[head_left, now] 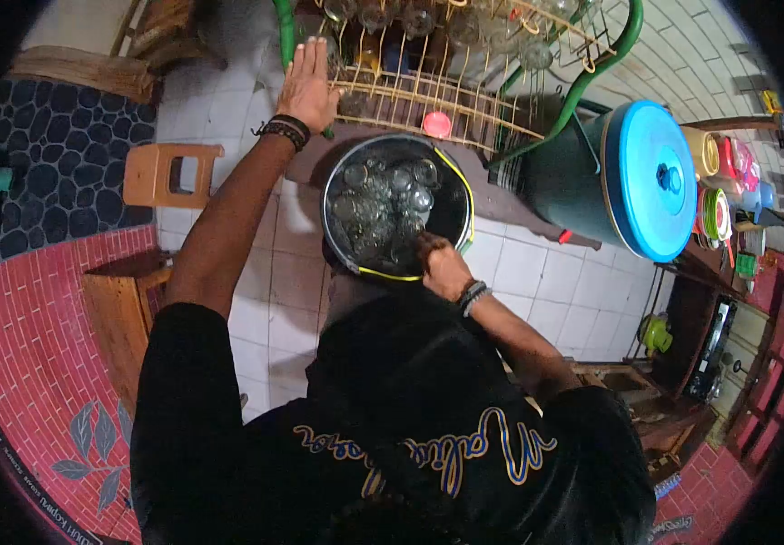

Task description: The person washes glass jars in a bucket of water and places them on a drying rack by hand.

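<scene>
A dark bucket (pixel 331 238) with a yellow handle stands in front of me, holding several clear glasses (pixel 383 202). My right hand (pixel 446 270) is at the bucket's near right rim, fingers curled in over the edge beside the glasses; what they grip is hidden. Higher up, my left hand (pixel 310 88) lies with straight fingers against the left side of a dish rack (pixel 428 91) that has a green frame. Upturned glassware (pixel 419 18) sits on the rack's upper tier. A pink round item (pixel 436 124) rests on its lower tier.
To the right is a large drum with a blue lid (pixel 655 182), with stacked plates and containers (pixel 712 216) beyond it. An orange plastic stool (pixel 169 175) stands at left, above a wooden cabinet (pixel 115 313). White tiles (pixel 296 282) cover the floor.
</scene>
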Demonstrator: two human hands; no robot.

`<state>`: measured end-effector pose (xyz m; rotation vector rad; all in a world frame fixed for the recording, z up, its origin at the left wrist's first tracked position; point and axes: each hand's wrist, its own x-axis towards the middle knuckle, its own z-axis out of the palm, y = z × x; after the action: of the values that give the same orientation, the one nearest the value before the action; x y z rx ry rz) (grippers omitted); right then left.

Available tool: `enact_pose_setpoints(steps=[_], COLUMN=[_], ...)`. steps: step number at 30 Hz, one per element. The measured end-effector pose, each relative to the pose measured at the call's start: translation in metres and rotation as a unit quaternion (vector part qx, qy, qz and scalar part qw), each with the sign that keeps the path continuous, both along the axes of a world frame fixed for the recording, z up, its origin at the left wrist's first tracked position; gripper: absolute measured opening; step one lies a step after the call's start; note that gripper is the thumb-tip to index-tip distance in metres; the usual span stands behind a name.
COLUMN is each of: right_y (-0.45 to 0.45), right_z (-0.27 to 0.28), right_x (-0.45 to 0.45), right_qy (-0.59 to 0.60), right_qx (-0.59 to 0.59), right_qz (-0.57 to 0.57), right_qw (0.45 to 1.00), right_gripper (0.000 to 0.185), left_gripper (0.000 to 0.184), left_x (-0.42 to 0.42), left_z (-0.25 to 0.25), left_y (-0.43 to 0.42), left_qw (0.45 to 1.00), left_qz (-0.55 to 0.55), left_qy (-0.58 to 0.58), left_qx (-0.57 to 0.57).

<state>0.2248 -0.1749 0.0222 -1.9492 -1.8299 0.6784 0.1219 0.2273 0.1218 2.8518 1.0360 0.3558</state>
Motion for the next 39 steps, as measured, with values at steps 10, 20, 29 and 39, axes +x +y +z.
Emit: enact_pose_setpoints(steps=[10, 20, 29, 39], right_y=[-0.005, 0.029, 0.047, 0.052], right_z=[-0.056, -0.042, -0.046, -0.074], right_x=[0.046, -0.003, -0.037, -0.040], right_qy=[-0.011, 0.035, -0.050, -0.100], right_qx=[-0.086, -0.153, -0.268, -0.343], right_qz=[-0.084, -0.042, -0.013, 0.062], right_qw=[0.993, 0.987, 0.962, 0.932], right_gripper=[0.025, 0.068, 0.096, 0.099], left_gripper=[0.033, 0.055, 0.064, 0.064], left_x=[-0.101, -0.135, -0.127, -0.123], left_z=[-0.069, -0.103, -0.111, -0.105], left_y=[-0.189, -0.264, -0.274, -0.270], left_qw=[0.919, 0.926, 0.926, 0.919], left_qz=[0.064, -0.008, -0.023, -0.021], left_qy=[-0.151, -0.027, 0.130, 0.157], left_qx=[-0.358, -0.376, -0.354, -0.360])
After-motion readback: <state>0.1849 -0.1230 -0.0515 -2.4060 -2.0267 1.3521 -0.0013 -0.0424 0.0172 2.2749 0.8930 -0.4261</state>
